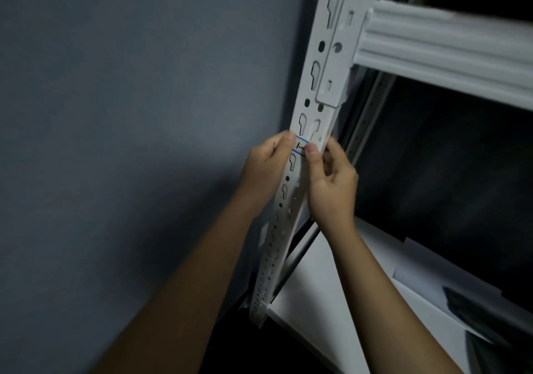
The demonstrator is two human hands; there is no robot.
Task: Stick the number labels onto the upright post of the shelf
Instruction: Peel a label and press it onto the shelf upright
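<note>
A white perforated upright post [317, 65] of the shelf runs from top centre down to the floor. A small white label [301, 146] with blue borders and a black mark lies across the post at mid height. My left hand [266, 166] wraps the post's left edge, its thumb on the label's left end. My right hand [331, 180] holds the post's right side, its thumb pressing the label's right end.
A white horizontal beam [450, 56] joins the post at the upper right through a bracket [340, 53]. A white lower shelf board [346, 287] carries white sheets [438, 275]. A grey-blue wall [129, 114] stands close on the left.
</note>
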